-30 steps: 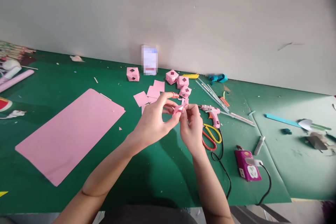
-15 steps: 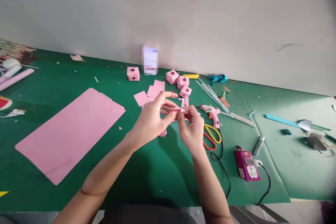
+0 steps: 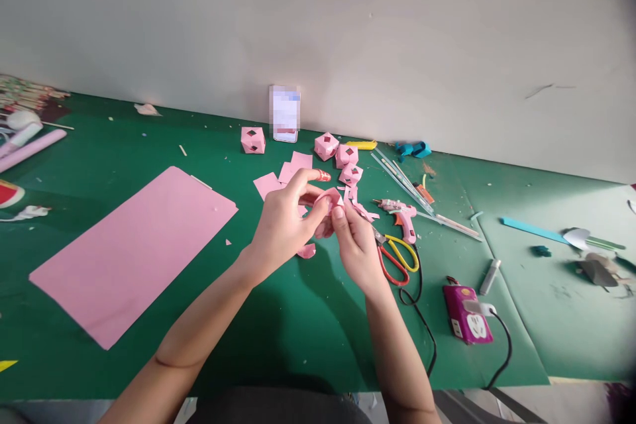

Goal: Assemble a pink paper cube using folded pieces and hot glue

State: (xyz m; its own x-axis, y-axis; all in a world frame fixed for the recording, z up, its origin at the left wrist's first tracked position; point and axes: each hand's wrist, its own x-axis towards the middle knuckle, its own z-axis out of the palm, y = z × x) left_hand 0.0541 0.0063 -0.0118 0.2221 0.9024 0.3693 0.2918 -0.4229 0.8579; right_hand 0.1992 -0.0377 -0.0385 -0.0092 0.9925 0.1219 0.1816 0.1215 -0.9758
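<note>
Between my two hands a small piece of pink paper (image 3: 328,197) is held up, curved or folded, above the green table. My left hand (image 3: 291,215) pinches it from the left with thumb and fingers; red wrapping covers the tip of the index finger. From the right, my right hand (image 3: 358,238) grips its edge between thumb and fingers. Just behind lie pink paper squares (image 3: 267,184) and narrow pink scraps (image 3: 352,197). A curled pink piece (image 3: 307,251) rests below my left hand. Several folded pink paper boxes with diamond holes (image 3: 346,156) stand farther back.
Scissors (image 3: 397,258) and a pink glue gun (image 3: 405,215) lie right of my hands, near a black cord. A purple power strip (image 3: 467,311) is farther right. A large pink sheet (image 3: 134,255) covers the left. A phone (image 3: 285,114) leans against the wall.
The pink paper has turned from a flat, edge-on position to a tilted one showing its face. My right hand has shifted slightly left and down, exposing more scraps and scissors.
</note>
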